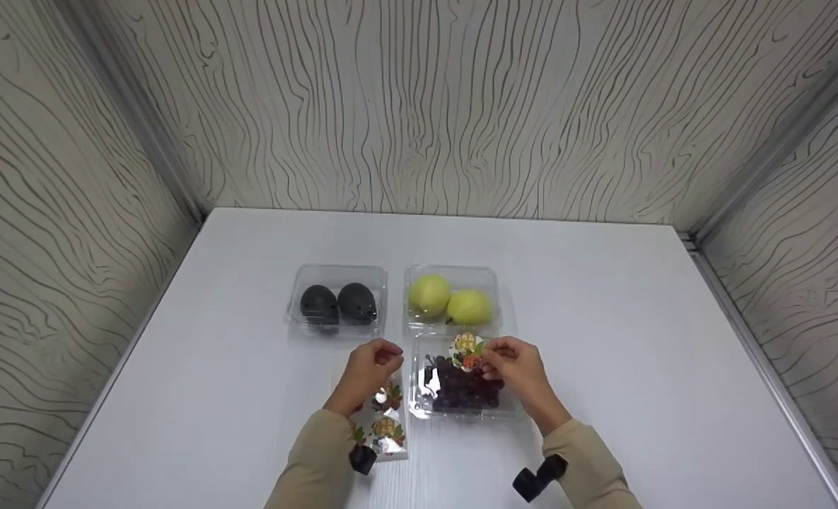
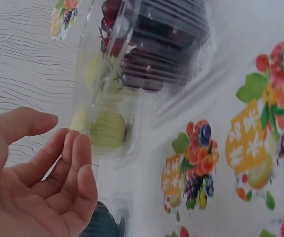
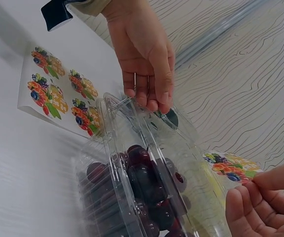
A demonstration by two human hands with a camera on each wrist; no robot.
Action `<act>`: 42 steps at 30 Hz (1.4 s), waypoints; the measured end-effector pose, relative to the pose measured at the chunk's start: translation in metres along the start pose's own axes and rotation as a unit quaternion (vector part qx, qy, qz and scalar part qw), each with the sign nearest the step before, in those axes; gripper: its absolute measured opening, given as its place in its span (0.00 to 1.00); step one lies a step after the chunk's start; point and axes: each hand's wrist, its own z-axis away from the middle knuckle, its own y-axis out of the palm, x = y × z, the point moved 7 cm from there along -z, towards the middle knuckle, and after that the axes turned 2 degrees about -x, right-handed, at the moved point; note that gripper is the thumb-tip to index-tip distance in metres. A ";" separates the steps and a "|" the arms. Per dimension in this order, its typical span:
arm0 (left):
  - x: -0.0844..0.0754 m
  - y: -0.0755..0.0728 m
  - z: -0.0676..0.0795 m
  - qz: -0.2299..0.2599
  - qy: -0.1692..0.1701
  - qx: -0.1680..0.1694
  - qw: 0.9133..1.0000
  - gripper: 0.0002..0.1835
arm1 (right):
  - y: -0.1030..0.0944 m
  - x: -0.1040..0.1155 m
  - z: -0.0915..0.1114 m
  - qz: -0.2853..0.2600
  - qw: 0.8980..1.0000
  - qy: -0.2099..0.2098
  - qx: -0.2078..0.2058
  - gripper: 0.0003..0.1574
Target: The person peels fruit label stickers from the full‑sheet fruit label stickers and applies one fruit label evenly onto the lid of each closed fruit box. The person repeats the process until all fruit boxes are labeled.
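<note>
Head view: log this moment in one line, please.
right hand: pinches fruit sticker above grape box | left hand: holds nothing, near sticker sheet | yellow-green fruits: boxed, behind

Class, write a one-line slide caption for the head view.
Right hand pinches a round fruit sticker above boxed grapes, while the left hand holds nothing.

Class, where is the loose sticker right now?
In the head view, the sticker is just right of centre, pinched by the right hand over the far part of the grape box, near the yellow-green fruit.
</note>
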 end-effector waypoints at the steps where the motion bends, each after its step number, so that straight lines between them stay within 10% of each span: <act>1: -0.002 0.002 -0.001 0.001 0.005 -0.002 1.000 0.09 | 0.000 0.000 0.000 -0.001 1.000 0.001 0.000 0.05; 19: -0.036 0.039 -0.007 0.013 0.061 0.030 0.998 0.08 | 0.003 -0.003 0.001 -0.006 1.000 0.006 0.008 0.06; 42: -0.045 0.047 -0.010 -0.022 0.078 0.031 0.996 0.06 | 0.004 -0.007 0.003 -0.016 1.000 0.008 0.007 0.07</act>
